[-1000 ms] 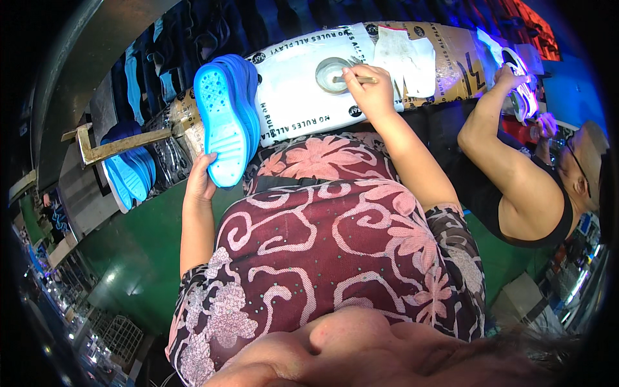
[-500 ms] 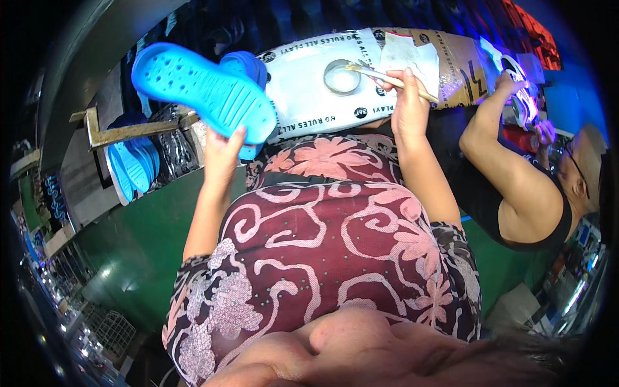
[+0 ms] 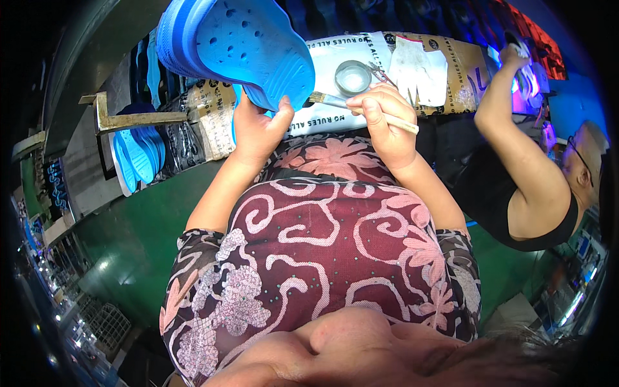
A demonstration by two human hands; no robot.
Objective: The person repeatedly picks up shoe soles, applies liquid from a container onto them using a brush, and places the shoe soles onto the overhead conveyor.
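My left hand [image 3: 261, 129] grips a blue foam shoe sole [image 3: 258, 58] by its near end, thumb on the edge. The sole is tilted up, showing its holes, ridges and raised rim. In my right hand [image 3: 390, 122] is a paintbrush [image 3: 342, 102] with a pale handle, held between thumb and fingers. Its bristles point left and come up against the sole's right edge; whether they touch it I cannot tell. Just beyond my right fingers, a small round dish [image 3: 353, 77] with whitish contents stands on the white printed wrapping [image 3: 329, 122] over the work surface.
Several blue soles [image 3: 138, 158] lie at the left, beside a worn angled bar [image 3: 145, 120]. White paper pieces [image 3: 419, 71] rest on the brown-taped surface [image 3: 461, 71]. On the right, a co-worker's arm [image 3: 503, 122] reaches to a shoe [image 3: 516, 45] under bluish light.
My left hand has brought the sole right and tilted it up, so it appears larger. The brush has left the dish's rim and moved left and nearer, to the sole's edge.
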